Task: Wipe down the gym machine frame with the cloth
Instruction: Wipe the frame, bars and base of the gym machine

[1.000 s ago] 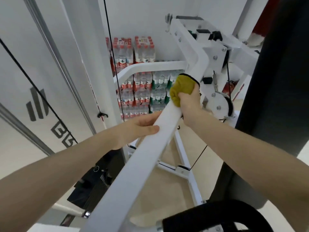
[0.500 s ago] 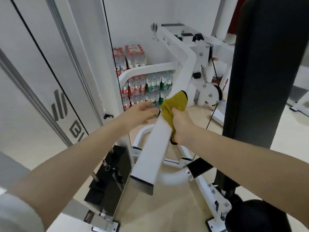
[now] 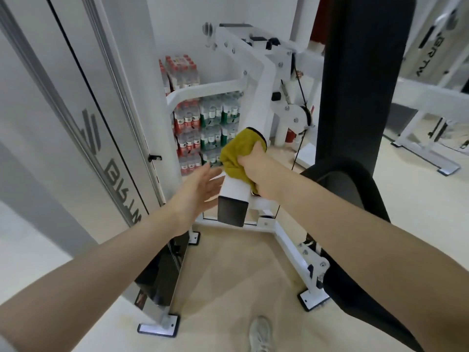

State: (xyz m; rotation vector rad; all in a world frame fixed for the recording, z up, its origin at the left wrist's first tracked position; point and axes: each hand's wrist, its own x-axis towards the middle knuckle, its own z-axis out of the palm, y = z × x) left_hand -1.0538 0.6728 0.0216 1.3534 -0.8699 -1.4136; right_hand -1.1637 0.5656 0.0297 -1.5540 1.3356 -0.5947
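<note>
A white square frame bar (image 3: 256,97) of the gym machine slopes down toward me and ends in a black cap (image 3: 232,210). My right hand (image 3: 257,171) grips a mustard-yellow cloth (image 3: 237,153) and presses it onto the bar just above that end. My left hand (image 3: 203,189) is flat, fingers straight, beside the bar's left face near the end; whether it touches the bar is unclear.
A tall black back pad (image 3: 355,80) and a black seat (image 3: 355,189) stand to the right. Shrink-wrapped packs of water bottles (image 3: 203,128) are stacked by the wall behind. A white weight-stack housing (image 3: 76,123) fills the left. A pulley and cable (image 3: 299,115) hang behind the bar.
My right hand slid the cloth down the bar to its lower end. The left hand came off the bar top and moved down its left side. My view pulled back.
</note>
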